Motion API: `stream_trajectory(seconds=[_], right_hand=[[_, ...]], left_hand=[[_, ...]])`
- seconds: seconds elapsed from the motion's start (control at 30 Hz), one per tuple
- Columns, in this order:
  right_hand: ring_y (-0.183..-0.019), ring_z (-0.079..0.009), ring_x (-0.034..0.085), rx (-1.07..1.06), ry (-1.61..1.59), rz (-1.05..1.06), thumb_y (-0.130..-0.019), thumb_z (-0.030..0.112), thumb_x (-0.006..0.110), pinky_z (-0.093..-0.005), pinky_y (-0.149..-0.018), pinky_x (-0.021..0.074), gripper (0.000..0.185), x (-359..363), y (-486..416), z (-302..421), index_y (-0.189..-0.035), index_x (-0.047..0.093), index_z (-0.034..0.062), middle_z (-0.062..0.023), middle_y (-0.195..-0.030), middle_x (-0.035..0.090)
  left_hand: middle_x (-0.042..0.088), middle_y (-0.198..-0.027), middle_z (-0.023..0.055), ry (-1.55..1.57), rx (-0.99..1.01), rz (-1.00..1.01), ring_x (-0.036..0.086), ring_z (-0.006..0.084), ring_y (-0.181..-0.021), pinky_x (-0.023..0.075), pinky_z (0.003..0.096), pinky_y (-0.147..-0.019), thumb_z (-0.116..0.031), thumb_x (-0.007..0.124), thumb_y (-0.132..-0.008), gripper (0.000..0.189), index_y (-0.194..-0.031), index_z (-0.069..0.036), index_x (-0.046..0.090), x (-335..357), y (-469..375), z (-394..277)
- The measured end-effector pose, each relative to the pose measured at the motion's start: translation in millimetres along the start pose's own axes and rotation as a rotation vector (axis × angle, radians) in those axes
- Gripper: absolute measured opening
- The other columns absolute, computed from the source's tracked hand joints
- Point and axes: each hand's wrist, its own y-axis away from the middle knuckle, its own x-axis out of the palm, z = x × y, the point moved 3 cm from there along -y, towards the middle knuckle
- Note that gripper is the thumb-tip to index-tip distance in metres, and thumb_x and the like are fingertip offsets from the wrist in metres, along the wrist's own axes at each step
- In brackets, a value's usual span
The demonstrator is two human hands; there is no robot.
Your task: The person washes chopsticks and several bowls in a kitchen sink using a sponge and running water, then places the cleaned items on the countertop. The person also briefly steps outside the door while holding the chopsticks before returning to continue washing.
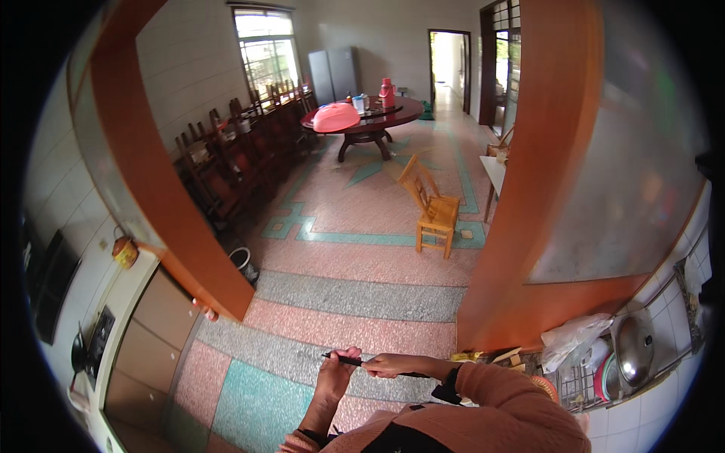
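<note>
My left hand [335, 374] is raised in front of my body, with its fingers around one end of a thin black stick-like object [350, 360]. Just to the right, my right hand [385, 366] grips the same object farther along. Its dark length runs on under my right wrist towards the black cuff, and its far end cannot be told apart from the sleeve. What kind of object it is cannot be told.
A wooden chair [437, 212] stands beyond the wide doorway, before a round table [396, 116] with a pink food cover [336, 117]. Stacked chairs [226, 170] line the left wall. A counter [127, 317] is at left; a rack with a metal lid [633, 345] is at right.
</note>
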Motion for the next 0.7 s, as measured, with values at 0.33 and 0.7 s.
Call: stream_trajectory(seconds=[0.33,0.7], right_hand=[[-0.075,-0.0227,0.059,-0.199,0.464,-0.297,-0.092,0.033,0.048,-0.0354,-0.070,0.0459,0.031,-221.4,-76.2,41.5,-0.095,0.058,0.0030,-0.0114,-0.077,0.058],[-0.062,-0.0259,0.059,-0.449,0.593,-0.431,-0.089,0.029,0.055,-0.0398,-0.060,0.0444,0.028,-457.0,-234.6,151.4,-0.086,0.059,0.0012,-0.0121,-0.069,0.056]], left_hand=[[0.064,-0.097,0.0171,-0.353,-0.061,0.001,0.062,0.0304,-0.095,0.0485,0.0454,-0.089,-0.021,0.038,-0.099,0.022,-0.094,-0.005,0.051,10.6,-282.5,-42.0],[0.047,-0.129,0.0098,-0.916,-0.018,-0.003,0.050,0.0233,-0.113,0.0410,0.0380,-0.091,-0.037,0.048,-0.094,0.050,-0.133,-0.007,0.038,-9.6,-519.0,-129.5]])
